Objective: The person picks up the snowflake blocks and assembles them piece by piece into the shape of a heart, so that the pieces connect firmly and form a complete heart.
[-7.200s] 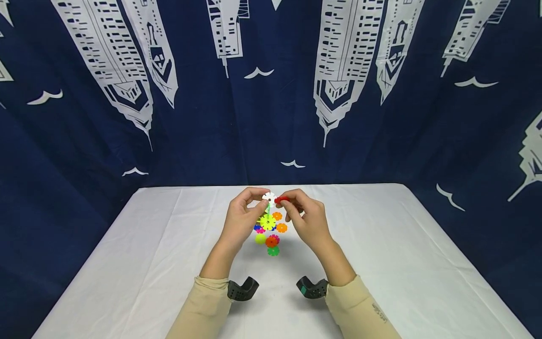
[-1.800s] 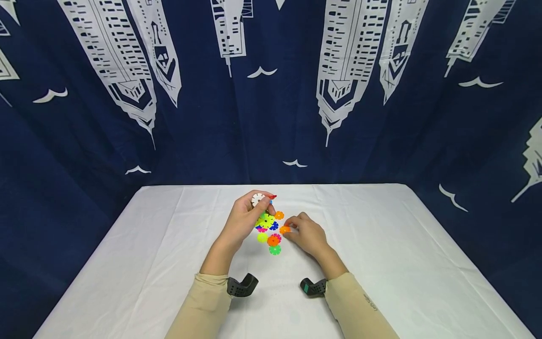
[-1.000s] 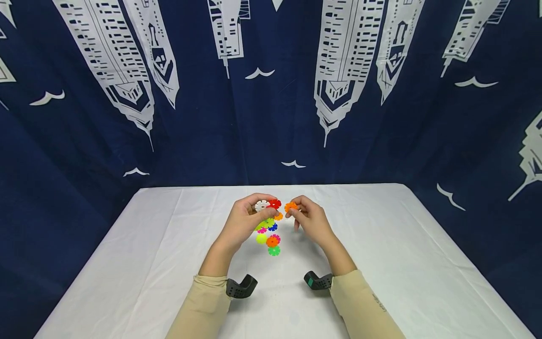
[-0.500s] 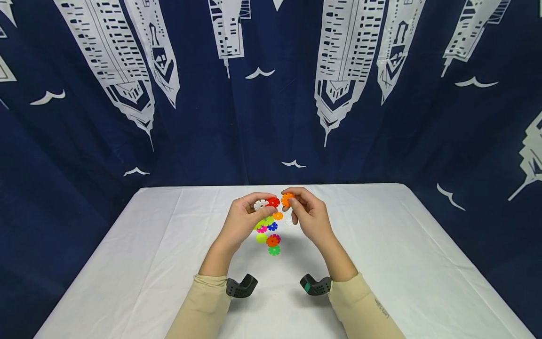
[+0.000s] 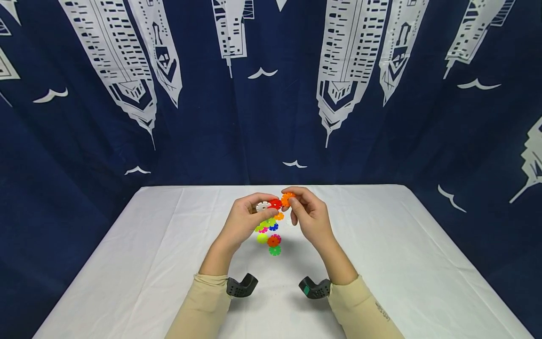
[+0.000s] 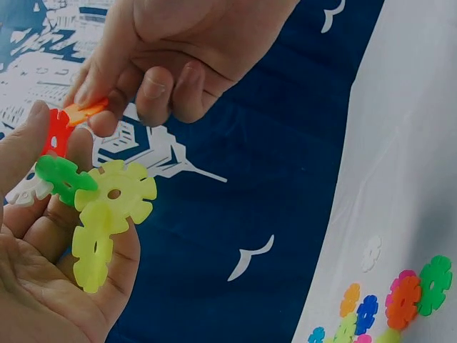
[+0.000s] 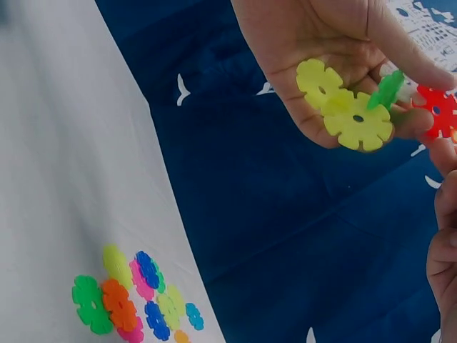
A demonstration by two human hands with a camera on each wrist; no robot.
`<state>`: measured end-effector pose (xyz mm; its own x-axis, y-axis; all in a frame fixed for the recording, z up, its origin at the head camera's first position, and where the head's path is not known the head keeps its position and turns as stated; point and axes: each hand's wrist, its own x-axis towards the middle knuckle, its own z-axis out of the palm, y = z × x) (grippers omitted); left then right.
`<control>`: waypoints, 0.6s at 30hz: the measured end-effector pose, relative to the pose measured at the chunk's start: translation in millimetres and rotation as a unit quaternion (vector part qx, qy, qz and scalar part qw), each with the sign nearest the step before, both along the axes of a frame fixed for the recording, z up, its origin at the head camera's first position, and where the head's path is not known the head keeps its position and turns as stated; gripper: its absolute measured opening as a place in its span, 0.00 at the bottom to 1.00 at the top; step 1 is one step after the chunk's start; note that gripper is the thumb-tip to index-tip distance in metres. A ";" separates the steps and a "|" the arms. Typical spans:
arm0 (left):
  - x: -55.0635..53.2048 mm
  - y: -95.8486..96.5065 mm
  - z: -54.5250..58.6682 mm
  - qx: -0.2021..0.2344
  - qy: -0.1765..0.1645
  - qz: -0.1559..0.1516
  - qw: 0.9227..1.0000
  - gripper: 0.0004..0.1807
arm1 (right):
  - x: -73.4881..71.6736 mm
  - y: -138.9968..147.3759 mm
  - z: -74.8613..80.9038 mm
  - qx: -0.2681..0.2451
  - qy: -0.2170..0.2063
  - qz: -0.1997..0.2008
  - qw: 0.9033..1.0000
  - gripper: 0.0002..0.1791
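My left hand [image 5: 243, 216] grips a joined chain of notched plastic snowflake discs. A white disc [image 5: 262, 206], a red disc [image 5: 276, 204], a green disc [image 6: 66, 179] and two yellow discs [image 6: 118, 193] make up the chain. The thumb and fingers pinch it near the red disc, and the yellow discs hang beside the palm in the left wrist view. My right hand [image 5: 312, 216] pinches an orange disc [image 5: 288, 199] between thumb and fingers. Its edge meets the red disc's edge; how deep the notches sit is hidden by fingers.
Loose discs lie on the white-clothed table [image 5: 169, 263] beneath the hands, among them a green disc [image 5: 274, 250], an orange-red disc [image 5: 274, 241] and a blue disc [image 7: 156, 320]. A pale disc [image 6: 371, 254] lies apart. Behind the table hangs a dark blue printed curtain [image 5: 254, 127].
Earlier my right hand held the red disc by the white one; the red disc now sits in the chain. The right hand has since lifted an orange disc from the table to the red one.
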<state>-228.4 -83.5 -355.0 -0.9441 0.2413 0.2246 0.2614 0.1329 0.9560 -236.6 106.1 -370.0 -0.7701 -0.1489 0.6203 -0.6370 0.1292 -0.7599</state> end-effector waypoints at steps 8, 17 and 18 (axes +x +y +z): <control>2.7 1.3 2.7 0.008 0.003 0.005 1.000 0.13 | 4.3 -6.4 1.1 -0.007 0.021 -0.005 1.000 0.09; 6.2 3.3 5.0 0.042 0.001 0.000 0.999 0.15 | 10.2 -17.7 -0.4 -0.054 0.052 -0.013 0.997 0.10; 6.3 3.4 5.2 0.043 0.001 0.001 0.999 0.15 | 10.2 -18.0 -0.3 -0.057 0.055 -0.013 0.997 0.10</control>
